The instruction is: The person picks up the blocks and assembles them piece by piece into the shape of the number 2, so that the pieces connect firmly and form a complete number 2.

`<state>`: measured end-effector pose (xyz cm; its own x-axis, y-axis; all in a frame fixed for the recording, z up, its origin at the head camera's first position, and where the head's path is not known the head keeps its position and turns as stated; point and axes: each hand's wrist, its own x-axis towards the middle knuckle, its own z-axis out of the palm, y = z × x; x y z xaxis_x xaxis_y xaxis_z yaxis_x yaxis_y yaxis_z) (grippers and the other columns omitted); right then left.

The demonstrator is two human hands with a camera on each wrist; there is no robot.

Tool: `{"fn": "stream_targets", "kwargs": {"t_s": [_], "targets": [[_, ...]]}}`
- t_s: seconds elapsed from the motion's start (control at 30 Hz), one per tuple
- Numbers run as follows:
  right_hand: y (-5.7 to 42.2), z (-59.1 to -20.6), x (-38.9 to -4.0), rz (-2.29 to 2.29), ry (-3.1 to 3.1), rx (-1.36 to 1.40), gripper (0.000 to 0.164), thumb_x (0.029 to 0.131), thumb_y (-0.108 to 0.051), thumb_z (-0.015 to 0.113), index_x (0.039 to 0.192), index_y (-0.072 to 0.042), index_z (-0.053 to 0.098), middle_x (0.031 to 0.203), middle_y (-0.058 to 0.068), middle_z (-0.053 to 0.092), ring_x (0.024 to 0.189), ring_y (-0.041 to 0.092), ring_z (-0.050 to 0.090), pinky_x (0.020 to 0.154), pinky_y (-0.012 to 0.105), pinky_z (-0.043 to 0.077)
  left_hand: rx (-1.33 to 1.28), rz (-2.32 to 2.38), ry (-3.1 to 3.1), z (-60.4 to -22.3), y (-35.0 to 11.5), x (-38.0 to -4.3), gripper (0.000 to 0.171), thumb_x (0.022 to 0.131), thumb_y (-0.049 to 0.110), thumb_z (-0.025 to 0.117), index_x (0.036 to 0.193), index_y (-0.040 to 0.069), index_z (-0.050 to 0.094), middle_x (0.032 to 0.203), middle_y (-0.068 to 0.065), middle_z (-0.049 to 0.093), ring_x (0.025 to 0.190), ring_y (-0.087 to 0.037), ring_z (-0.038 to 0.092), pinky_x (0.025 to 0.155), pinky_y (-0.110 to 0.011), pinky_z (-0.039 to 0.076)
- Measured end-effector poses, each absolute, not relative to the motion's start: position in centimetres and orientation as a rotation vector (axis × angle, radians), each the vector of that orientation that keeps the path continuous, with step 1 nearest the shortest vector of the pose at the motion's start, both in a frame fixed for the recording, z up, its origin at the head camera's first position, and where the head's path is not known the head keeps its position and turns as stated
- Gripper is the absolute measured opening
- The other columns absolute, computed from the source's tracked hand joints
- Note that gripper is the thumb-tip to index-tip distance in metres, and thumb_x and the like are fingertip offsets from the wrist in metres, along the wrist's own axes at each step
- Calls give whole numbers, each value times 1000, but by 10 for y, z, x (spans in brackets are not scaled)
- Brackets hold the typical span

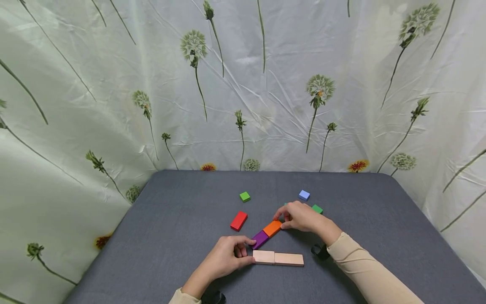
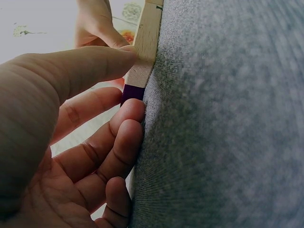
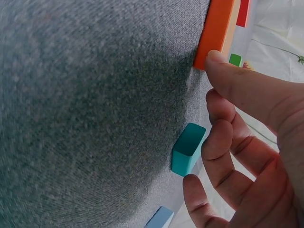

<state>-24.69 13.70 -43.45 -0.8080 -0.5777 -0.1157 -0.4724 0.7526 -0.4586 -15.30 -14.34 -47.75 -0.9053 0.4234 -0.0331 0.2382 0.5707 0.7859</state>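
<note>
My left hand (image 1: 228,255) has its thumb against the left end of a plain wooden block (image 1: 263,256) and its index finger at the end of a purple block (image 1: 260,239). The left wrist view shows this thumb on the wood and fingertips by the purple block (image 2: 132,94). A second plain wooden block (image 1: 289,259) continues the row to the right. Beyond the purple block, end to end on a slant, lies an orange block (image 1: 272,228). My right hand (image 1: 301,217) pinches its far end between thumb and index finger; the orange block (image 3: 213,38) also appears in the right wrist view.
A red block (image 1: 238,221) and a small light-green block (image 1: 244,196) lie left of the slanted pair. Behind the right hand are a blue block (image 1: 304,195) and a green block (image 1: 317,209). A teal block (image 3: 187,149) stands near the right fingers. Flowered cloth (image 1: 265,105) hangs behind the grey table.
</note>
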Motion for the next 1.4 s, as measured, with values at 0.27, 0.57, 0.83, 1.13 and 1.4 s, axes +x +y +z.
{"fn": "stream_targets", "kwargs": {"t_s": [0.27,0.57,0.83,1.13,1.4], "targets": [[148,-434,-252,-670,2688,-858,30,94,-15,84,124,-16,79,73,-8,58,62,4,46,59,21,35,554,1253,2579,-478,-144,-153,37,88,20,91,123,16,80,78,10,63,68,-2,55,62,-19,47],[169,-429,-256,-696,2763,-818,32,94,-18,84,125,-12,77,76,-8,59,65,5,49,61,23,38,565,1269,2578,-478,-145,-153,37,87,19,91,122,16,80,78,10,63,68,-1,54,60,-19,46],[184,-425,-260,-660,2810,-731,31,95,-20,83,125,-11,76,77,-7,59,67,8,50,61,24,38,563,1267,2580,-477,-144,-152,37,88,19,91,123,16,79,78,10,63,68,-1,54,61,-19,46],[199,-424,-262,-712,2823,-700,32,97,-17,81,125,-5,76,75,-5,58,63,8,48,59,24,37,568,1267,2583,-478,-144,-152,37,88,19,91,123,16,79,78,11,62,68,-1,54,61,-19,46],[192,-425,-265,-685,2836,-696,31,97,-20,80,124,-5,75,75,-4,58,63,9,49,59,25,37,565,1252,2581,-477,-144,-152,38,88,20,90,124,17,79,79,10,63,69,-1,55,61,-19,46]]}}
